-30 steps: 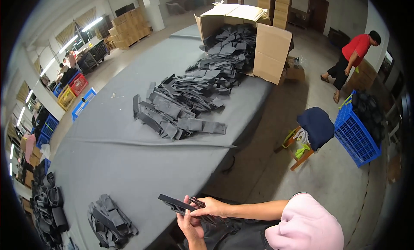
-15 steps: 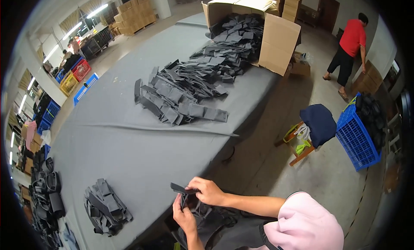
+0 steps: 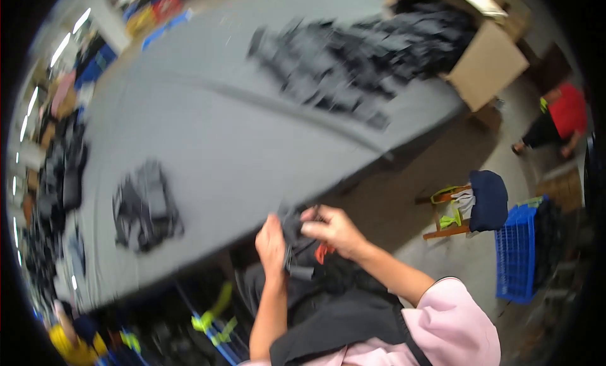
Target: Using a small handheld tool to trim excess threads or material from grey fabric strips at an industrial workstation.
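My left hand (image 3: 271, 245) is closed on a dark grey fabric piece (image 3: 291, 226), in front of the table's near edge. Close by on its right, my right hand (image 3: 338, 232) pinches the dark material with thumb and fingers; blur hides the exact grip. A short grey strip end (image 3: 301, 272) hangs below the left hand. Just under the right hand shows a small orange-red thing (image 3: 323, 252), too blurred to name. On the table to the left lies a small heap of dark grey fabric pieces (image 3: 146, 205).
A large pile of grey pieces (image 3: 353, 57) spreads over the grey-covered table (image 3: 208, 139) from an open carton (image 3: 489, 66). To the right stand a wooden stool (image 3: 447, 230) with a navy cloth and a blue crate (image 3: 514, 255). A person in red (image 3: 565, 113) is beyond.
My view has turned and tilted down, so the table and piles appear shifted. The fabric piece is lower between my hands, and the orange-red thing has come into sight.
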